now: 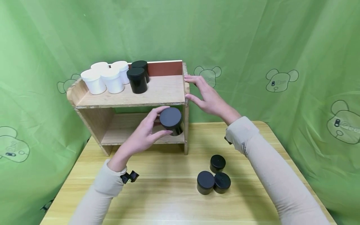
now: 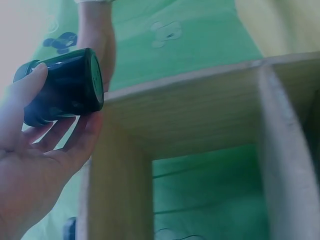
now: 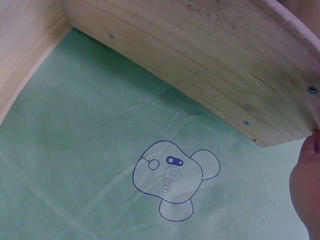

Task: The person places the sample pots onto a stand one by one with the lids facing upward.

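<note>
Head view: the left hand (image 1: pixel 144 131) grips a black jar (image 1: pixel 170 117) in front of the wooden shelf (image 1: pixel 98 123); the right hand (image 1: pixel 208 97), fingers spread, touches the shelf's side. I'd say the jar's being shelved; next probably calls for clearing a shelf edge.

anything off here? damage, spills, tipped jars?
Only wear: the shelf has a rough-looking front edge and stain-like dark specks on its side panel (right wrist view). No spills visible; jars on top stand upright.
</note>
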A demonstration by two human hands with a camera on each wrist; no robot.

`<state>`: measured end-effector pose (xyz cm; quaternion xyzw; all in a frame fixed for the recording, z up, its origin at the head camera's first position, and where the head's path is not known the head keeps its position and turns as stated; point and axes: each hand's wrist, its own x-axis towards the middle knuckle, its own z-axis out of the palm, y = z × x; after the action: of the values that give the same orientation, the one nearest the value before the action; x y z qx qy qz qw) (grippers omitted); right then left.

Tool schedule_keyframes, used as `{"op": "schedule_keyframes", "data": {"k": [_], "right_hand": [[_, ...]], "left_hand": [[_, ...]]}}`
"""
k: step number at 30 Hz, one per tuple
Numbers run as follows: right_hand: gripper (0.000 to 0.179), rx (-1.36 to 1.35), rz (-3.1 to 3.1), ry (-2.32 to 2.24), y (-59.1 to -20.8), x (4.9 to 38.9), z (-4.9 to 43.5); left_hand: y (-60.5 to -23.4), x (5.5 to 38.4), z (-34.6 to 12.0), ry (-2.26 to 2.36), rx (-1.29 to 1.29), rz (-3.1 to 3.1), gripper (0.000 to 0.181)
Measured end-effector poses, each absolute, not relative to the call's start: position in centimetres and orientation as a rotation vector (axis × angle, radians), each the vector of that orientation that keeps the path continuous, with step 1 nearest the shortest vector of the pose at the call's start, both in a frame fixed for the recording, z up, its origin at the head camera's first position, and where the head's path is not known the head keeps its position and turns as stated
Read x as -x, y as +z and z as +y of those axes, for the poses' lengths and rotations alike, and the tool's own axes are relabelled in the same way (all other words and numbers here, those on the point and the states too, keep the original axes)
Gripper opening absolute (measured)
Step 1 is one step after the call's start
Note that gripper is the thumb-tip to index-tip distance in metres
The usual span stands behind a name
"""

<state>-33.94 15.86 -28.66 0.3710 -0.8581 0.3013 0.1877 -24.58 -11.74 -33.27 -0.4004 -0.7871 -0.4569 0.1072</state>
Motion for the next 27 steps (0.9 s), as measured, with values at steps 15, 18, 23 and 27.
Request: {"op": "schedule_keyframes", "data": {"k": [15, 18, 23, 27], "right_hand": [[0.058, -1.058, -2.387, 0.855, -28.8, 34.1, 15.7], [0.057, -1.052, -2.384, 0.862, -28.8, 34.0, 15.8], [0.057, -1.053, -2.384, 0.864, -28.8, 33.9, 15.9], [0.058, -1.055, -2.383, 0.867, -28.9, 34.0, 15.9]], "left_hand": [[-27.1, 26.8, -11.8, -1.333, 1.041, -2.207, 0.07], [-26.5, 27.9, -11.3, -1.321, 0.964, -2.212, 0.07], [-25.7, 30.2, -10.5, -1.234, 0.821, -2.213, 0.072], [-25.0, 32.2, -9.8, -1.163, 0.694, -2.222, 0.072]]}}
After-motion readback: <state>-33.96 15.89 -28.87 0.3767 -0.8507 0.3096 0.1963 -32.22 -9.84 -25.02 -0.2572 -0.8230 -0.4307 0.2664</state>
